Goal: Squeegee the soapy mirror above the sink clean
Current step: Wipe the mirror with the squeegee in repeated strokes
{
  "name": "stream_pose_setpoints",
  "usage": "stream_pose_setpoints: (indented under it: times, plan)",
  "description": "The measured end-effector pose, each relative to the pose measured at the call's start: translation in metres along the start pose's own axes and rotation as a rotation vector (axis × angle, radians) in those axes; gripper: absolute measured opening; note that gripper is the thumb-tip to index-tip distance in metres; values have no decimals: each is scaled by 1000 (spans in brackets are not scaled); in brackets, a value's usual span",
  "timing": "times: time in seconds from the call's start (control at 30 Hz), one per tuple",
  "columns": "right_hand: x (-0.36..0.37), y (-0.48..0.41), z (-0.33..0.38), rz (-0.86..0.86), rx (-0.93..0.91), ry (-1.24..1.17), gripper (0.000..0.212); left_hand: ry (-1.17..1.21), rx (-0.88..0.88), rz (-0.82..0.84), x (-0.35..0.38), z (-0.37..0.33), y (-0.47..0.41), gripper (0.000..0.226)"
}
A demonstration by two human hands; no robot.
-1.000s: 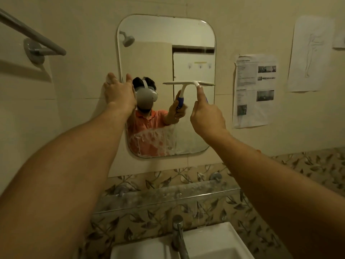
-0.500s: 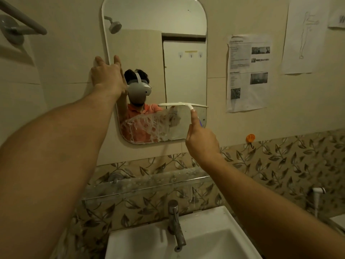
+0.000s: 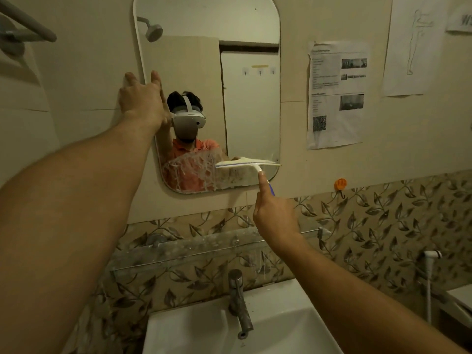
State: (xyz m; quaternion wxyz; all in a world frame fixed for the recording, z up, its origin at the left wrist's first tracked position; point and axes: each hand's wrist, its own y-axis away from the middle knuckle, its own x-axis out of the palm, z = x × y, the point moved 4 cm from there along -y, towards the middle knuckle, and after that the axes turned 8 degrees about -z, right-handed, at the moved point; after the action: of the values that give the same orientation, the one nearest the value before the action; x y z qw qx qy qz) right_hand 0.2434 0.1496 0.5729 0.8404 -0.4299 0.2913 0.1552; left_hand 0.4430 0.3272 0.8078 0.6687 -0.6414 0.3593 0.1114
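Observation:
The rounded mirror [image 3: 250, 98] hangs on the tiled wall above the sink [image 3: 281, 325]. Its upper part reflects cleanly; white soap foam [image 3: 191, 172] covers the lower left. My right hand [image 3: 275, 218] grips the blue handle of a white squeegee [image 3: 246, 164], index finger stretched along the neck. The blade lies level against the glass near the mirror's lower right. My left hand [image 3: 141, 100] rests flat with straight fingers on the mirror's left edge and the wall beside it.
A metal tap [image 3: 238, 300] stands over the sink. A wet glass shelf [image 3: 204, 247] runs below the mirror. Printed papers [image 3: 337, 93] and an orange hook [image 3: 341, 184] are on the right wall; a towel bar [image 3: 25, 24] is upper left.
My right hand has drawn the squeegee down the right side of the mirror from mid-height to near the bottom, leaving clean glass above it. My left hand has stayed on the mirror's left edge.

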Motion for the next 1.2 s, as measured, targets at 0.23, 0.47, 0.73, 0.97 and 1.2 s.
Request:
stream_pose_setpoints:
  times: [0.23,0.47,0.73,0.97,1.2]
  plan:
    - [-4,3,-7,65,-3,-8,71,-18,-6,-43,3,-1,0,98]
    - [-75,-78,5,-61,-108,-122,54,-1,-1,0,1,-3,-1,97]
    - [-182,-196,73,-233,-96,-100,54,39,-22,-11,8,-2,-8,83]
    - [-214,-240,109,-289,-103,-107,56,27,-31,-4,9,-4,-8,82]
    - [-220,-251,113,-280,-105,-122,57,4,-11,-20,9,-4,-8,82]
